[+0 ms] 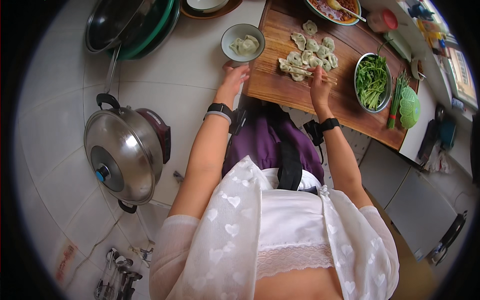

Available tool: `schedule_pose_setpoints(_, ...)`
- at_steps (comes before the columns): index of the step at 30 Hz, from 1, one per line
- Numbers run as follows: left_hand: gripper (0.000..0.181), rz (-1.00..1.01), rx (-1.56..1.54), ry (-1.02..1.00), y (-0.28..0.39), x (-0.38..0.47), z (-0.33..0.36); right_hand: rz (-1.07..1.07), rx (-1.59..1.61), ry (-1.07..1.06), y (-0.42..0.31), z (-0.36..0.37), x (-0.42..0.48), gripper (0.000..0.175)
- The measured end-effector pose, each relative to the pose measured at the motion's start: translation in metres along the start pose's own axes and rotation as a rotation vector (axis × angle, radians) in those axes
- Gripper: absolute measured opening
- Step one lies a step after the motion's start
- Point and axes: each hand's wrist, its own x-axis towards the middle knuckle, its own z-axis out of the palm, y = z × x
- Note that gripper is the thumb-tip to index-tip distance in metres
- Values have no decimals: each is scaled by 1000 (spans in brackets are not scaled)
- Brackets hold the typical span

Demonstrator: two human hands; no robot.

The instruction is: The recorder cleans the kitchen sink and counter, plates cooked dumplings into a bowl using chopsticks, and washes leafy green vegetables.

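My right hand [320,84] holds a pair of wooden chopsticks [309,73], their tips among boiled-looking dumplings [313,56] spread over a wooden board [273,84]. My left hand [234,77] lies just below a small bowl [243,58] on the white counter, fingers apart near its lower edge; whether it touches the bowl I cannot tell. A few dumplings [245,45] rest in that bowl. At the board's far edge stands a bowl of reddish filling or sauce [318,14] with a spoon [343,9] in it.
A metal bowl of leafy greens [371,80], a tied bundle of green stalks [397,97] and a green plastic basket [410,107] are at the right. A red-lidded jar [382,20] stands beyond. At the left are a lidded wok [123,153] and stacked pans [112,26].
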Motion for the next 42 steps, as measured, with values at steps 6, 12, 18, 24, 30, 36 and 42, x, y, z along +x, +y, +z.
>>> schedule_pose_setpoints(6, 57, 47, -3, 110, 1, -5, 7, 522, 498, 299, 14, -18, 42, 45)
schedule_pose_setpoints(12, 44, 7, -31, 139, 2, -5, 5, 383, 768, -8, -27, 0, 35, 41)
schedule_pose_setpoints(18, 40, 21, -55, 180, -3, -3, 5, 54, 330, -284, -86, 33, 14, 31)
schedule_pose_setpoints(24, 35, -8, -279, -64, 12, -24, 2, 14, 206, -191, -50, -42, 31, 29)
schedule_pose_setpoints(30, 46, -27, -333, -117, 27, -4, 10, 33, -2, -240, -17, -66, 19, 26)
schedule_pose_setpoints(36, 56, 92, -137, -145, 14, -15, 23, 29, 114, -140, 5, -59, 17, 29)
schedule_pose_setpoints(42, 63, -29, 123, -150, -7, -41, 39, -33, 132, 9, 24, -58, 28, 37)
